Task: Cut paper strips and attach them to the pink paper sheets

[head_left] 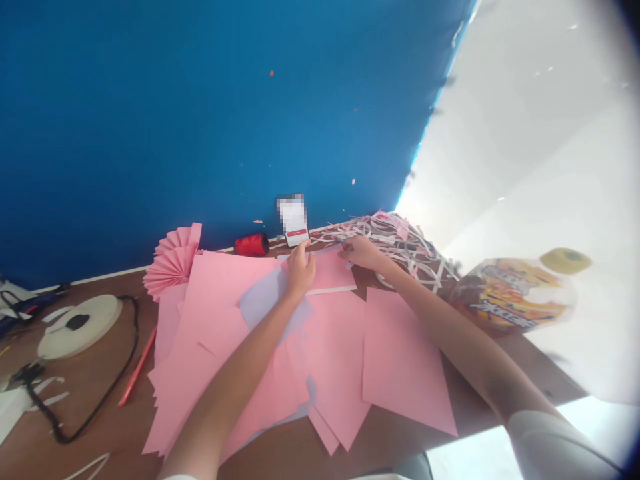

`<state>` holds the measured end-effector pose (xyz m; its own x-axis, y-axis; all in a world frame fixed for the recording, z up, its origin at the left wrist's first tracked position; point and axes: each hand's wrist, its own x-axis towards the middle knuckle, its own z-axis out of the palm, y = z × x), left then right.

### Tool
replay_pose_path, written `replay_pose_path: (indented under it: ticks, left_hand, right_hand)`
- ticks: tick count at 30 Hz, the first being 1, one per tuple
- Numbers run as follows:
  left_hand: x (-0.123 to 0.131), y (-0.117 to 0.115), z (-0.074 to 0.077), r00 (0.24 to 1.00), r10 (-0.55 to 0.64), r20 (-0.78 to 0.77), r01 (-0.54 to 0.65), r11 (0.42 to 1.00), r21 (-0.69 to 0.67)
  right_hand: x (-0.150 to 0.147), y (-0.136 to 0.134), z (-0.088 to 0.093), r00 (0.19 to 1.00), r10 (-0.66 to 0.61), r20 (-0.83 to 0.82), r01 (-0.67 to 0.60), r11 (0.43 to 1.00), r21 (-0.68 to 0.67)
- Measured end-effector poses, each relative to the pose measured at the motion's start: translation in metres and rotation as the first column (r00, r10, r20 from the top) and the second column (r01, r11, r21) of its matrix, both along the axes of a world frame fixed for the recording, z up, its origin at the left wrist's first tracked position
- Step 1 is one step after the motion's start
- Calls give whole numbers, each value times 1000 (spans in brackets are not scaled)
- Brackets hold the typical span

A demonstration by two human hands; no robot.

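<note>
Several pink paper sheets [280, 347] lie spread over a brown table [100, 373] against a blue wall. My left hand [300, 270] rests on the far end of a pink sheet [333, 270], fingers curled down onto it. My right hand [360, 252] is at that sheet's far right corner, fingers pinched together on something small that I cannot make out. A white strip [330, 291] runs along the sheet's near edge.
A folded pink paper fan [173, 261] stands at the back left, a red thread spool [251, 245] and a small white card [295, 223] by the wall. A heap of white paper strips [400, 243] lies right. A black cable [100, 393], white disc [77, 323], red pencil [137, 367] and printed bag [515, 293] sit around.
</note>
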<state>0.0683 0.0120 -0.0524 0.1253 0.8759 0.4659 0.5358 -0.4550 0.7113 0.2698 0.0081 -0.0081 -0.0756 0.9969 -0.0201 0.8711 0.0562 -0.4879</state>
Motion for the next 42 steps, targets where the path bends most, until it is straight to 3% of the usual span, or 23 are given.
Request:
replay_pose_path:
  ticks: [4,7,12,17,20,22,27,30,33,37,42]
  left_hand:
    - [-1,2,-4,996,17,-88,-15,1000,25]
    - [-2,2,-3,985,97,-145,-89,994,57]
    - [-5,1,0,977,201,-67,-195,977,87]
    - [-9,4,-4,978,195,75,-197,980,17]
    - [-10,10,-7,957,148,250,-122,985,-119]
    - [-10,13,-7,902,110,417,-22,977,-212]
    - [-3,10,5,581,24,813,362,887,-285]
    - [-1,6,13,455,67,888,423,861,-282]
    - [-5,6,14,455,110,884,369,880,-299]
    - [-9,8,7,508,70,859,376,879,-294]
    - [-7,7,0,544,18,839,427,855,-295]
  right_hand:
    - [-5,-9,17,994,90,-65,-78,983,165]
    - [-3,-17,38,992,104,-77,-75,946,314]
    - [10,-27,67,917,70,-391,71,940,335]
    - [14,-31,77,810,121,-573,109,930,351]
    - [8,-35,80,813,106,-573,89,949,302]
    - [2,-39,82,820,99,-564,82,954,287]
    - [-14,-45,85,722,18,-692,152,971,184]
    - [-19,-47,84,682,-20,-731,93,994,60]
    - [-18,-48,82,744,-10,-668,-6,1000,-21]
    - [-11,-44,78,816,-2,-579,51,996,69]
    - [-3,-34,69,792,-23,-610,44,999,20]
